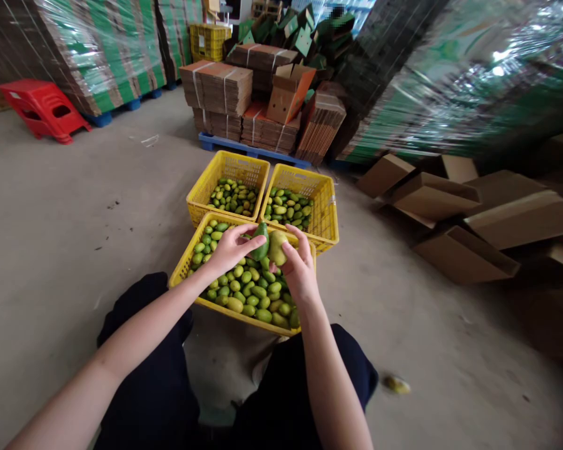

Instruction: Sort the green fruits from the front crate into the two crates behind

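Observation:
My left hand [238,245] holds a dark green, pear-shaped fruit [261,242] between thumb and fingers. Beside it, a rounder yellow-green fruit [278,247] is gripped in my right hand [299,262]. The two fruits are side by side, seemingly touching, above the near yellow crate [182,265]. Many green and yellowish oval fruits [248,290] fill that crate; my hands and forearms hide part of them. Just beyond stand two more yellow crates, the far left one [201,194] and the far right one [326,212], each partly filled with similar fruits.
Bundled flat cartons [218,87] rest on a blue pallet [244,149] behind the crates. Open cardboard boxes [436,194] lie at right. A red stool [47,109] stands at left, near wrapped stacks [107,50]. One yellowish fruit [396,384] lies on the floor by my knee.

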`<move>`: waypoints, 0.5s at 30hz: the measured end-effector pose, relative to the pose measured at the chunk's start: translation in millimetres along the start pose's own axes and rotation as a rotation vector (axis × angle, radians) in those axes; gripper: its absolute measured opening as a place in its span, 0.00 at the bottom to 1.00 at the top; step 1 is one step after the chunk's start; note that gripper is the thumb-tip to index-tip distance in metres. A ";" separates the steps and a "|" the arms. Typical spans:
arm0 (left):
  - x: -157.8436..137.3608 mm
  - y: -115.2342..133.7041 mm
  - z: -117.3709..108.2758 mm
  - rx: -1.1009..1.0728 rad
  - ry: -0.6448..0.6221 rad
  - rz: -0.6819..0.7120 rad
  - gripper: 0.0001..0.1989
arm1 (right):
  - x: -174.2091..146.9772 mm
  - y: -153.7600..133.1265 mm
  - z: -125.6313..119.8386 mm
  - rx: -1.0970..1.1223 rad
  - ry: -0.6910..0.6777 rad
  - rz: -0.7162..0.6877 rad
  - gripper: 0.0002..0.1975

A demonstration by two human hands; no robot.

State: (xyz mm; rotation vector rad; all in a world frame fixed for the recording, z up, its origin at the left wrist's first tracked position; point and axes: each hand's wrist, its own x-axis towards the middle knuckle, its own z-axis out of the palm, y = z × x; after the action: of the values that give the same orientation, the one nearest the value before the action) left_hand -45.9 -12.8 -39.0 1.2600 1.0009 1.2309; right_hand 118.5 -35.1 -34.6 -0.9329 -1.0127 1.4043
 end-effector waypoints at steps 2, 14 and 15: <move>2.5 -0.4 0.1 -0.010 -0.008 0.007 0.25 | 1.1 -1.6 2.1 0.009 -0.039 0.085 0.22; 10.4 -0.2 -13.9 0.120 -0.130 0.083 0.27 | 4.3 -3.1 -4.1 -0.118 -0.211 0.278 0.13; 10.3 -0.4 -14.4 0.141 -0.143 0.098 0.27 | 3.0 -2.3 -2.3 -0.191 -0.181 0.243 0.14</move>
State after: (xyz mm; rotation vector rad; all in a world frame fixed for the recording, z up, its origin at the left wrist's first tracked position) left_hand -58.9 -0.8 -39.6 1.5003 0.9442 1.1423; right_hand 121.2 -31.9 -33.1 -1.1130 -1.2172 1.6379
